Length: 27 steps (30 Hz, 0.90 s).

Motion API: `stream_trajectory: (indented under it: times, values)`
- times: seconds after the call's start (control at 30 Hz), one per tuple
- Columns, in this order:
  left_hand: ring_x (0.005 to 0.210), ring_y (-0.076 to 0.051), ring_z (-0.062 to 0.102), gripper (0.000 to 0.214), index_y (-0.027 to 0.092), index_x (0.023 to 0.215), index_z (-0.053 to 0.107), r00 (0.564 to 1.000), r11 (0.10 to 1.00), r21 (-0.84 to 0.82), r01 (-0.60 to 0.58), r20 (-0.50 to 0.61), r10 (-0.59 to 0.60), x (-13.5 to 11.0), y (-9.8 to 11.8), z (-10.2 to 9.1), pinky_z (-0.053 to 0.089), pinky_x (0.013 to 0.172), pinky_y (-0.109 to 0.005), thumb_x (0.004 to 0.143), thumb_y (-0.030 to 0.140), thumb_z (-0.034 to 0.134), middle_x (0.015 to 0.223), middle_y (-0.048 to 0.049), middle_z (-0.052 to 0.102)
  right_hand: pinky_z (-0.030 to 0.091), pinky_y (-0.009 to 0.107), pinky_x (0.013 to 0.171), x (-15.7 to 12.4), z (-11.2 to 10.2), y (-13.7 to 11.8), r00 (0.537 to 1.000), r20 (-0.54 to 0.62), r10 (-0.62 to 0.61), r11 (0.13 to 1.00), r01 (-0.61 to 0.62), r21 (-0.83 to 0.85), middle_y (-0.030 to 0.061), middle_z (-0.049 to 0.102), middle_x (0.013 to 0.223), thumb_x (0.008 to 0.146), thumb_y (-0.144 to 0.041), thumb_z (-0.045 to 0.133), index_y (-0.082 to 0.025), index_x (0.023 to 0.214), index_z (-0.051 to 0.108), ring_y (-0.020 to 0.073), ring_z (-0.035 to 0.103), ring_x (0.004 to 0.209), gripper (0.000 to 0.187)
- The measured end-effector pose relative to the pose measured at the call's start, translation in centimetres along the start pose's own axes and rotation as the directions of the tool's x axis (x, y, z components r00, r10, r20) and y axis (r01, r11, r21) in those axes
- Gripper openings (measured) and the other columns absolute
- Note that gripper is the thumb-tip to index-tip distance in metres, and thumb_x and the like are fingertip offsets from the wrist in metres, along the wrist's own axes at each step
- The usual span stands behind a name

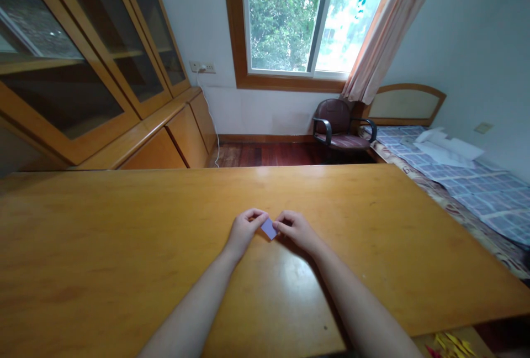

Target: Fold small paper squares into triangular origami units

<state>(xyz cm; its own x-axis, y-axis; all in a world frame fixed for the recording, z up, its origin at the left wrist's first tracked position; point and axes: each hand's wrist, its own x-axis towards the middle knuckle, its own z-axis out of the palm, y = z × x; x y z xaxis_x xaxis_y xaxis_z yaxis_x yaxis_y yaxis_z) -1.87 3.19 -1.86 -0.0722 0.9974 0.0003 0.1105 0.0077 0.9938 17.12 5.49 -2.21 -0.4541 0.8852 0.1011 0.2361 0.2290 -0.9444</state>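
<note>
A small pale purple piece of paper [269,228] is pinched between both hands just above a wooden table [124,247], near its middle. My left hand [244,228] grips the paper's left side with curled fingers. My right hand [295,228] grips its right side, fingers closed on the edge. Both forearms reach in from the bottom of the view.
A glass-fronted wooden cabinet [91,70] lines the left wall. Beyond the table stand a dark armchair [342,126] under the window and a bed [476,187] with white sheets of paper at the right. Small yellow and red folded pieces [451,344] lie below the table's near right corner.
</note>
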Motion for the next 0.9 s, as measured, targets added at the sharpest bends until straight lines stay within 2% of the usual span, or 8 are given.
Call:
stream_trajectory:
  times: [0.1, 0.23, 0.33, 0.43, 0.53, 0.63, 0.9]
  values:
    - [0.072, -0.016, 0.059, 0.023, 0.016, 0.074, 0.071, 0.997, 0.991, -0.136, 0.011, -0.074, -0.021, 0.3, -0.6, -0.3, 0.044, 0.072, -0.025, 0.075, 0.039, 0.072, 0.072, -0.0009, 0.067, 0.043, 0.024, 0.060, 0.0, -0.1, 0.0, 1.000, -0.010, -0.001, 1.000, 0.001, 0.026, 0.0007, 0.065, 0.069, 0.084, -0.032, 0.066, -0.016, 0.075, 0.068, 0.0142, 0.057, 0.064, 0.018]
    - [0.070, -0.014, 0.057, 0.024, 0.016, 0.075, 0.070, 0.976, 0.935, -0.356, -0.009, -0.208, -0.070, 0.9, -1.3, -0.6, 0.043, 0.068, -0.023, 0.068, 0.038, 0.078, 0.072, 0.0006, 0.065, 0.043, 0.024, 0.059, 0.0, -0.2, 0.3, 0.999, -0.037, 0.001, 0.999, 0.001, 0.043, 0.0006, 0.064, 0.066, 0.084, -0.033, 0.065, -0.017, 0.073, 0.065, 0.0145, 0.057, 0.062, 0.019]
    - [0.072, -0.014, 0.058, 0.025, 0.016, 0.076, 0.071, 0.965, 0.915, -0.402, -0.032, -0.252, -0.076, 1.1, -1.5, -0.8, 0.044, 0.070, -0.022, 0.066, 0.037, 0.080, 0.074, 0.0001, 0.067, 0.043, 0.024, 0.058, 0.0, -0.1, 0.4, 0.995, -0.098, 0.007, 0.999, -0.004, 0.037, 0.0003, 0.062, 0.066, 0.085, -0.033, 0.064, -0.017, 0.074, 0.064, 0.0144, 0.056, 0.061, 0.019]
    - [0.074, -0.015, 0.059, 0.024, 0.016, 0.077, 0.071, 0.977, 0.947, -0.318, -0.038, -0.211, -0.032, 0.9, -1.5, -0.7, 0.044, 0.072, -0.023, 0.070, 0.038, 0.078, 0.075, -0.0001, 0.067, 0.044, 0.024, 0.060, 0.1, 0.2, 0.2, 0.989, -0.145, -0.029, 1.000, 0.031, 0.005, 0.0010, 0.064, 0.073, 0.087, -0.036, 0.064, -0.017, 0.083, 0.067, 0.0138, 0.056, 0.063, 0.019]
    - [0.074, -0.016, 0.059, 0.023, 0.017, 0.077, 0.071, 0.991, 0.982, -0.186, -0.041, -0.136, 0.016, 0.6, -1.1, -0.5, 0.045, 0.073, -0.024, 0.074, 0.039, 0.074, 0.074, -0.0002, 0.067, 0.042, 0.024, 0.062, 0.2, 0.5, -0.3, 0.990, -0.092, -0.102, 0.993, 0.096, -0.076, 0.0024, 0.067, 0.083, 0.088, -0.036, 0.065, -0.019, 0.091, 0.071, 0.0133, 0.055, 0.068, 0.018]
    - [0.074, -0.017, 0.060, 0.023, 0.017, 0.076, 0.070, 0.998, 0.996, -0.085, -0.036, -0.046, 0.032, 0.3, -0.5, -0.2, 0.046, 0.074, -0.025, 0.077, 0.040, 0.069, 0.074, -0.0007, 0.068, 0.041, 0.025, 0.063, 0.2, 0.6, -0.5, 0.991, -0.044, -0.126, 0.984, 0.119, -0.136, 0.0020, 0.066, 0.079, 0.088, -0.031, 0.065, -0.019, 0.083, 0.072, 0.0137, 0.055, 0.069, 0.015]
    - [0.075, -0.018, 0.060, 0.023, 0.017, 0.078, 0.068, 0.998, 0.998, 0.048, -0.046, 0.049, 0.044, -0.1, 0.5, -0.3, 0.046, 0.071, -0.026, 0.077, 0.040, 0.066, 0.077, -0.0018, 0.068, 0.040, 0.026, 0.063, -0.1, 0.1, -0.4, 0.982, -0.129, -0.140, 0.981, 0.120, -0.150, 0.0013, 0.061, 0.072, 0.089, -0.030, 0.061, -0.018, 0.075, 0.066, 0.0147, 0.054, 0.068, 0.019]
